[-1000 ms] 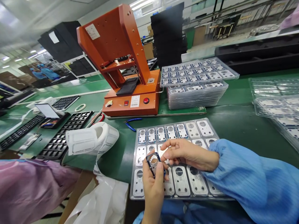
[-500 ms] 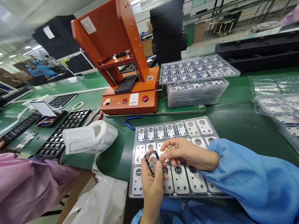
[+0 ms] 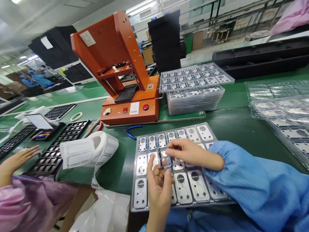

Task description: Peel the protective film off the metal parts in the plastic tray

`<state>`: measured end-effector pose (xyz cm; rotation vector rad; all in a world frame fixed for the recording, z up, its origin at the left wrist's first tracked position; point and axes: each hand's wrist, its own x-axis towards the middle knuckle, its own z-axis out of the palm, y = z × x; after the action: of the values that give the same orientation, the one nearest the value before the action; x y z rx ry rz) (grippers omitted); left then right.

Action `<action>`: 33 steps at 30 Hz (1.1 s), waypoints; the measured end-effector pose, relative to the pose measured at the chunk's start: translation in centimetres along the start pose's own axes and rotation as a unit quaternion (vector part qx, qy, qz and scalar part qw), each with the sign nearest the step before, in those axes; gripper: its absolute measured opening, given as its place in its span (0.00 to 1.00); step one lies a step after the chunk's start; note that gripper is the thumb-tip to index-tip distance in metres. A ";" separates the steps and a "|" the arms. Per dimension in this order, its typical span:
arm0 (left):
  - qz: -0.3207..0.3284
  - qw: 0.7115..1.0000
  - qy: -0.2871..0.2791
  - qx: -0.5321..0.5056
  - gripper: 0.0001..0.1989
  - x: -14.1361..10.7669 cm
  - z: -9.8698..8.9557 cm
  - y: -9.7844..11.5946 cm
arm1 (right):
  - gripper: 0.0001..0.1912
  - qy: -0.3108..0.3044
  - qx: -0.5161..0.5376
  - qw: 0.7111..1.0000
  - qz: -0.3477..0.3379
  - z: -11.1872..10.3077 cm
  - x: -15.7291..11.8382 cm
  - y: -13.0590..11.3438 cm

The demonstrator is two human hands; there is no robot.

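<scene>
A small dark-edged plate (image 3: 166, 160) with a clear middle hangs over the tray, its upper edge pinched by my right hand (image 3: 187, 151). Just below it my left hand (image 3: 158, 187) is held palm up, fingers apart and curled, with nothing gripped. Under both hands lies a clear plastic tray (image 3: 132, 193) with rows of silvery plates that have round holes. Some plates in the back row have blue edges. My hands hide part of the middle row.
An orange press (image 3: 130, 109) stands behind, with stacked trays (image 3: 195, 102) to its right. Blue pliers (image 3: 131, 132) and a label roll (image 3: 96, 148) are nearby. A co-worker's hand (image 3: 21, 158) is over the left side; more trays (image 3: 289, 129) lie right.
The small plate has passed from my left hand to my right hand, and my left fingers have opened. A co-worker's hand has come into view at the left. The view has shifted slightly.
</scene>
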<state>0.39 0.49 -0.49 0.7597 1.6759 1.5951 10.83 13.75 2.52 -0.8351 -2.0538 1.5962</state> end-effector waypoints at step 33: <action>0.133 0.838 0.520 -0.096 0.16 2.8 -11.7 -6.7 | 0.12 0.069 -0.459 0.864 -0.197 -4.3 0.3 3.7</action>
<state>-10.42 -4.64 -7.32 -0.0722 2.0929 2.6026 14.16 17.70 0.06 -0.6869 -2.6332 0.2661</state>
